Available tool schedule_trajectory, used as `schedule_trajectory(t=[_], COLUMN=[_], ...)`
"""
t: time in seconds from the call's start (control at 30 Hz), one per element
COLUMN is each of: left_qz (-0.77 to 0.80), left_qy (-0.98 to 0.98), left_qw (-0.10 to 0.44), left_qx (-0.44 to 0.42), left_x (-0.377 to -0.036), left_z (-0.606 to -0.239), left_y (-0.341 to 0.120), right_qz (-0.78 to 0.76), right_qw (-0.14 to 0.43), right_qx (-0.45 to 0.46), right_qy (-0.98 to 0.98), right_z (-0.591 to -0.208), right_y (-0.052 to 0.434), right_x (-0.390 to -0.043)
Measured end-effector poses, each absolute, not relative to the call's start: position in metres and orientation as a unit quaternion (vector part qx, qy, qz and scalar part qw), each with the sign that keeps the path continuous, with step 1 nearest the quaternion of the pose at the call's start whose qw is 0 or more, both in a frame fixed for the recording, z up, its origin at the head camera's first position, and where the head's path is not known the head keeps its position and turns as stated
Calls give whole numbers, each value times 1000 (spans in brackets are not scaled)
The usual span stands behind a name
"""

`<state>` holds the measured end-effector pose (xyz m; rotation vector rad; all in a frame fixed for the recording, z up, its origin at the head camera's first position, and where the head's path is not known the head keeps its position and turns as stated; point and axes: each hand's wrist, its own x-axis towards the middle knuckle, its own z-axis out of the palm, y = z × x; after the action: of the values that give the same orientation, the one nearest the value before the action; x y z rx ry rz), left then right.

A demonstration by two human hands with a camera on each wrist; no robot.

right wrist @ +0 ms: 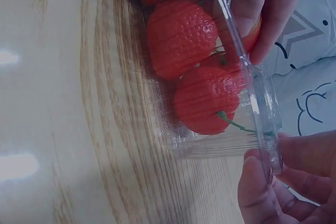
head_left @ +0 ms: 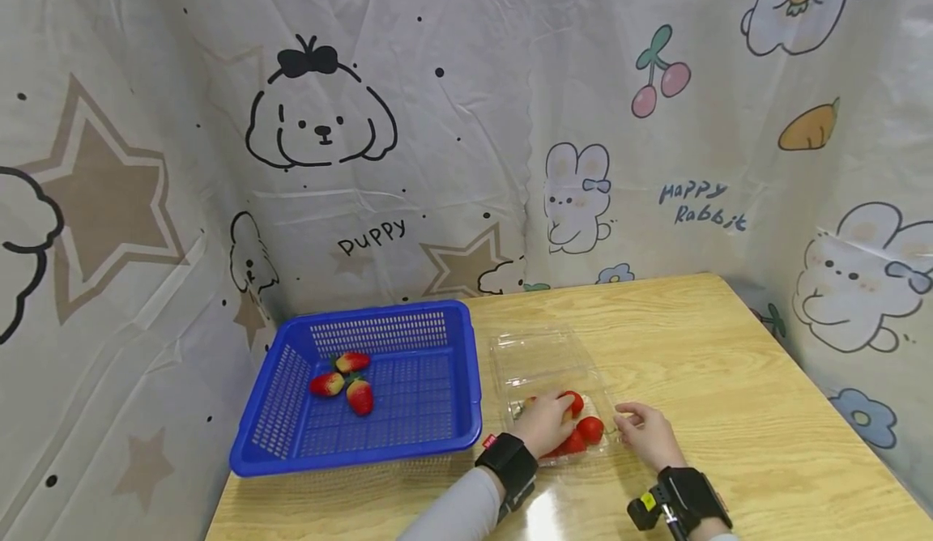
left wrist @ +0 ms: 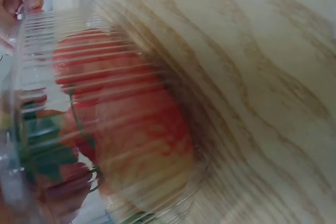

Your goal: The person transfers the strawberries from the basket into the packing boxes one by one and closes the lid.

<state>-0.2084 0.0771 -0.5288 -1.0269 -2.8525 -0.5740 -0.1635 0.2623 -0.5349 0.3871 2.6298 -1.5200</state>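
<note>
A clear plastic clamshell box (head_left: 535, 355) lies with its lid laid back on the table, several red strawberries (right wrist: 181, 38) in its near half. My left hand (head_left: 543, 425) reaches into that half. Its fingers (right wrist: 249, 3) are curled about a strawberry (right wrist: 254, 36), partly hidden behind them. At the box's right side, my right hand (head_left: 649, 436) pinches the rim (right wrist: 270, 156) between thumb and fingers. Through the ribbed wall in the left wrist view, a red and yellowish strawberry (left wrist: 142, 135) shows, blurred, beside green leaves (left wrist: 44, 145).
Left of the box stands a blue plastic basket (head_left: 466, 379) with several red and yellow strawberries (head_left: 360, 397) inside. Both stand on a wooden table (head_left: 678, 338). A printed curtain (head_left: 466, 120) hangs behind and along the sides.
</note>
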Motion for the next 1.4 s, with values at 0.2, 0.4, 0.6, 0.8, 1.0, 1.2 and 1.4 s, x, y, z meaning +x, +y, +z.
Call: schedule_trajectory(t=[0.2, 0.4, 0.6, 0.8, 1.0, 1.2, 1.4], left_qz=[-181, -184, -195, -219, -248, -261, -250], left_qy=[-931, -929, -926, -922, -916, -905, -895], left_qw=[6, 0, -11, -11, 56, 203, 305], left_qx=[-318, -320, -322, -318, -309, -268, -208], left_x=[-206, -206, -209, -215, -229, -255, -285], left_z=[-532, -533, -530, -510, -458, -400, -379], left_y=[79, 79, 78, 72, 52, 13, -40], right_qz=[-494, -492, -493, -491, -490, -491, -491], right_qw=[40, 35, 29, 30, 31, 33, 36], right_qx=[128, 126, 123, 121, 120, 121, 128], right_qy=[859, 861, 861, 862, 863, 862, 861], right_z=[-535, -535, -536, -536, -535, -536, -537], right_y=[262, 262, 262, 262, 262, 262, 262], right_x=[-162, -162, -162, -163, -162, -163, -164])
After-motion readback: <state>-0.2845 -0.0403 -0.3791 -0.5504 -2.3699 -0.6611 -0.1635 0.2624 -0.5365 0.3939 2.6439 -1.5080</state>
